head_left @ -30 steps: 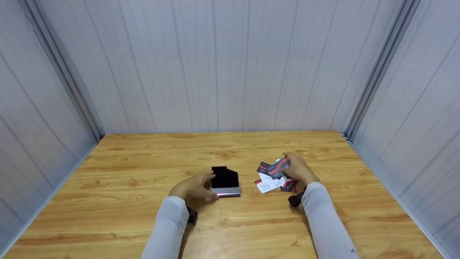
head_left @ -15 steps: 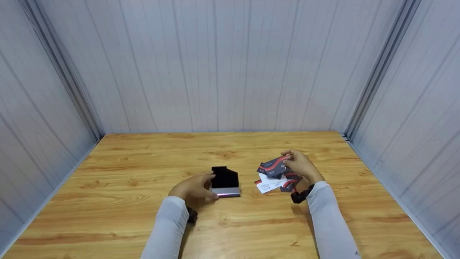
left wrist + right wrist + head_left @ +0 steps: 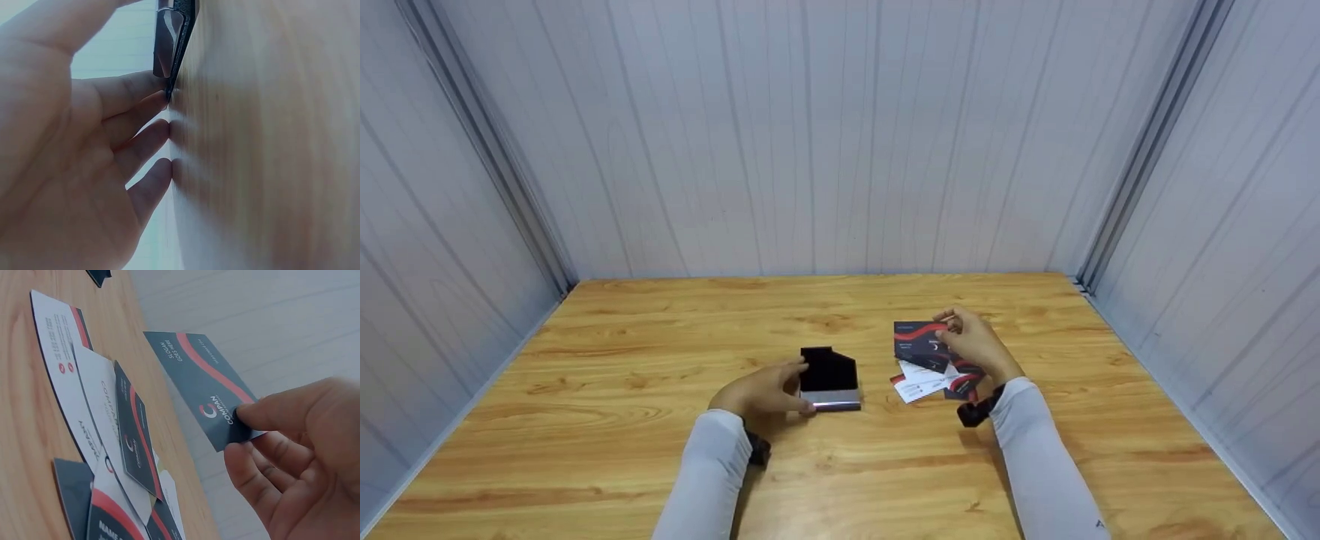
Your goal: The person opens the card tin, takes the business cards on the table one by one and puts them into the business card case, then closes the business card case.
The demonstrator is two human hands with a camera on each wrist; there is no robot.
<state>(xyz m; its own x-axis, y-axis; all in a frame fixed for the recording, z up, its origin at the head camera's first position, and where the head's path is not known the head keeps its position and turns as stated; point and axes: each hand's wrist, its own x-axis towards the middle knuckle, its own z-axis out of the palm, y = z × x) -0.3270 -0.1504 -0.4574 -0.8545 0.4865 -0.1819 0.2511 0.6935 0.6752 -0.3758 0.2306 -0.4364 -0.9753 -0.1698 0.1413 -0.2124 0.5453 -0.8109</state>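
My right hand (image 3: pixel 979 346) pinches a dark grey business card (image 3: pixel 194 382) with a red wavy stripe, thumb on its printed face at one corner. The card is raised over a loose pile of white and dark business cards (image 3: pixel 916 384), which fan over each other in the right wrist view. To the left, a card case (image 3: pixel 829 373) lies open on the table, black inside with a shiny metal band along its near edge. My left hand (image 3: pixel 756 390) holds the case at its left side, thumb at the near corner, fingers along the side; lower fingertips (image 3: pixel 164 128) rest on the table.
The wood-grain table (image 3: pixel 825 480) runs back to a pale panelled wall (image 3: pixel 840 142), with similar walls on both sides. Dark wrist cameras are strapped on both wrists, below white sleeves (image 3: pixel 1046 457).
My right hand has lifted the dark card off the pile and carried it slightly left, turning it level with the table's edge. My left hand and the case have stayed in place.
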